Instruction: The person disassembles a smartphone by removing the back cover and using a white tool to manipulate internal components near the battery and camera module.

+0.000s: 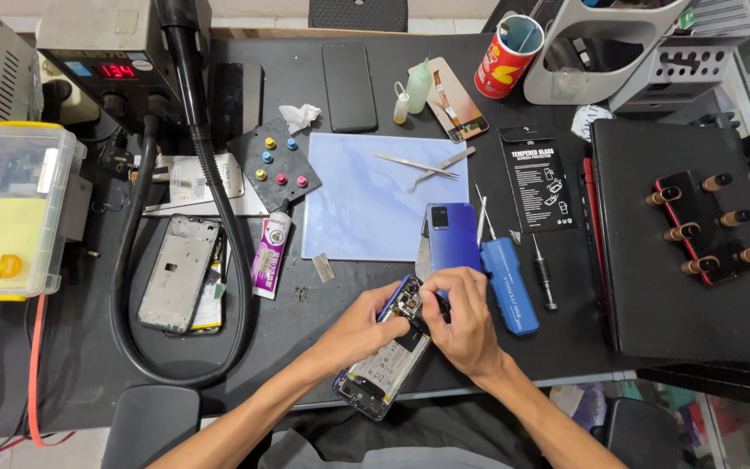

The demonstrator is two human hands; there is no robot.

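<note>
Your left hand [366, 326] grips the opened phone [385, 358] at its upper edge; your right hand [462, 323], fingers curled, pinches a component there.

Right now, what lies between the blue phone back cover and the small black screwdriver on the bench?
In the head view, a blue oblong tool case lies between the blue back cover and the black screwdriver.
</note>
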